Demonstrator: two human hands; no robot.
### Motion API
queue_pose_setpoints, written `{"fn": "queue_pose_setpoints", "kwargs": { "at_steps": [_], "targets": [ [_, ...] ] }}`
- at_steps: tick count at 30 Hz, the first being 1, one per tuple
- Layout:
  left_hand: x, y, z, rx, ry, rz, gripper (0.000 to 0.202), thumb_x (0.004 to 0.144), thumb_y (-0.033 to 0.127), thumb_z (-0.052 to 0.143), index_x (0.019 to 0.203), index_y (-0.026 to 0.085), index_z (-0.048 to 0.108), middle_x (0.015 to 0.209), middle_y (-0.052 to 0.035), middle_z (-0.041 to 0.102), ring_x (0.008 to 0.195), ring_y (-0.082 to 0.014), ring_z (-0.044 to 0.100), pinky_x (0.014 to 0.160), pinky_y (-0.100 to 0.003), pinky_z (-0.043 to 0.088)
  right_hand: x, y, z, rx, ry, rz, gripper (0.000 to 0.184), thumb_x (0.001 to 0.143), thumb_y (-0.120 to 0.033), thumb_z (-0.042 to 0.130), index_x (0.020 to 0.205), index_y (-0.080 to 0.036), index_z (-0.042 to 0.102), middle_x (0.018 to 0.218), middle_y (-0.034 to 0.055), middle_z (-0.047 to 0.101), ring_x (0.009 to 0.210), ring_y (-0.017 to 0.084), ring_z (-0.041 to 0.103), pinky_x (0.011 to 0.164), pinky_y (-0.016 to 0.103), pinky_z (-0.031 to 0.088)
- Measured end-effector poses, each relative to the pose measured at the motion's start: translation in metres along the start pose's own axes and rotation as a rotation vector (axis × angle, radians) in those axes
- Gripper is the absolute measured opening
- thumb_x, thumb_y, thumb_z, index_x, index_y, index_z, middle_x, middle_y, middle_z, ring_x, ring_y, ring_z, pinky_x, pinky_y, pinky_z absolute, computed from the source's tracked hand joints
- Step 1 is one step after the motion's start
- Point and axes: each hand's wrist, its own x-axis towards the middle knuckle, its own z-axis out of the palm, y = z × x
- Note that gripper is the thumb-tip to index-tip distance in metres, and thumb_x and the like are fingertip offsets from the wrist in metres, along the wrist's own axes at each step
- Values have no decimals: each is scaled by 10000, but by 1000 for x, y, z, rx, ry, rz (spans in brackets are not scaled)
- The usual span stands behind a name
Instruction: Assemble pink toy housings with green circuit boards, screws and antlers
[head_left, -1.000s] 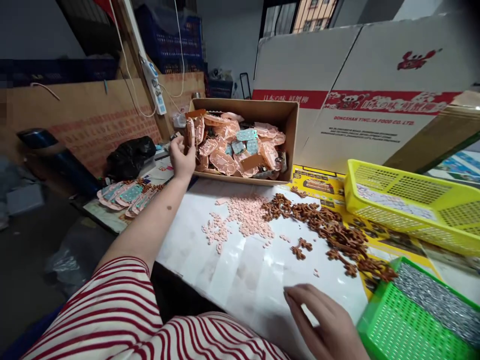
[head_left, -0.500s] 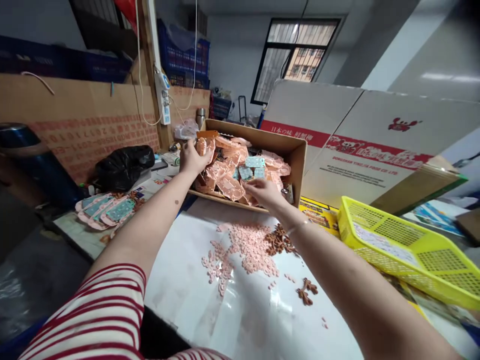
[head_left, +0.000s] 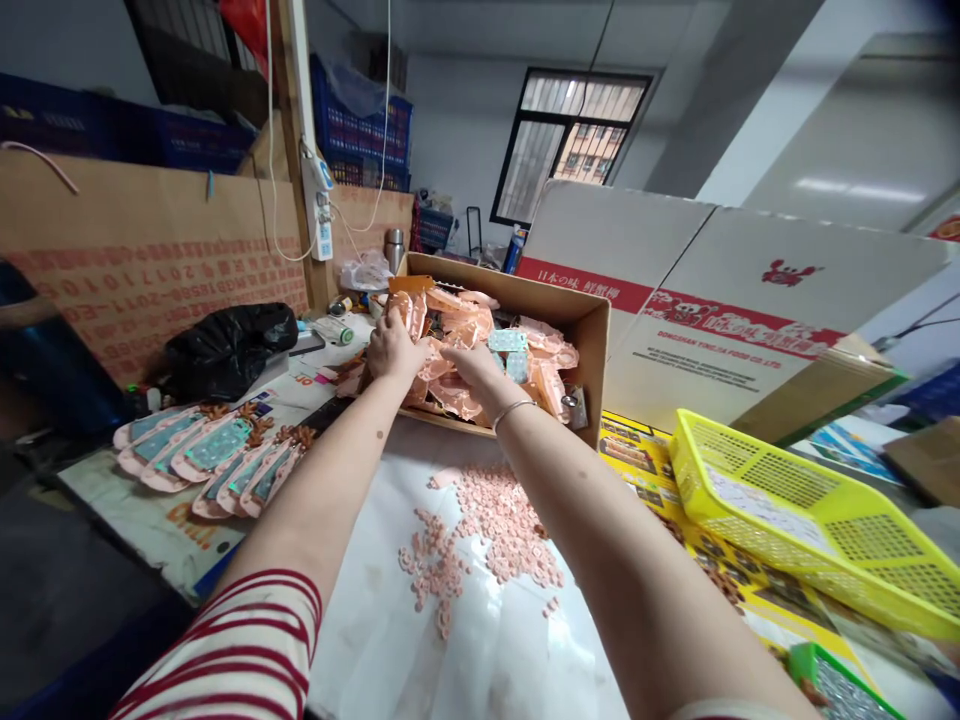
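An open cardboard box (head_left: 592, 330) at the far side of the white table sheet (head_left: 480, 650) is heaped with pink flat pieces (head_left: 544, 350), some with teal panels. Both my arms reach into it. My left hand (head_left: 391, 350) is closed on a bunch of pink pieces at the box's left end. My right hand (head_left: 472, 368) lies just beside it, fingers curled into the pile and gripping pink pieces too. A bracelet circles the right wrist. Small pink rings (head_left: 495, 525) lie scattered on the sheet under my arms.
A row of pink and teal pieces (head_left: 217, 455) lies at the left, with a black bag (head_left: 225, 345) behind. A yellow basket (head_left: 795, 510) stands at the right, a green basket (head_left: 847, 690) at the bottom right. Large white cartons (head_left: 720, 300) rise behind.
My right hand rose from the sheet near me into the box and shifted left beside my left hand. The view tilted up, so the brown pieces dropped from sight.
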Motion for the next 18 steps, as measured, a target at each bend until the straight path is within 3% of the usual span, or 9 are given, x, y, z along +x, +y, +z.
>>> {"fn": "queue_pose_setpoints", "kwargs": {
  "at_steps": [5,8,11,14,18],
  "targets": [
    [4,-3,-2,5,-13,65,684,818,355,736,1432,169,498,1402,-204,590,1240,-390,605,1002,-509,511,-2,2,3,31,26,2,242,962,-309,644,1138,-143,632,1013,34,680,797,119,665,677,271,595],
    [3,-9,-1,-17,1,181,598,844,322,706,1397,174,534,1376,-181,619,1265,-354,600,1039,-469,500,-7,5,-2,80,49,-4,143,912,-154,652,1053,-139,637,887,2,679,678,101,648,606,242,577],
    [-3,-15,1,-34,14,293,565,857,316,695,1379,159,548,1347,-180,634,1270,-333,600,1070,-441,482,-13,9,-10,136,55,1,174,826,-31,595,948,-149,633,751,-21,663,574,106,631,557,243,575],
    [-10,-17,2,-53,-3,360,559,864,298,686,1385,160,542,1336,-171,641,1263,-321,607,1075,-431,480,-17,14,-18,195,65,11,157,827,-65,564,931,-166,627,694,-25,661,536,106,618,566,250,595],
    [-17,-17,8,-102,-3,382,565,874,256,655,1409,134,522,1292,-184,653,1253,-315,611,1090,-434,469,-16,19,-19,265,98,13,123,907,-222,560,1001,-179,625,732,-12,675,542,101,610,603,260,613]
  ]
}}
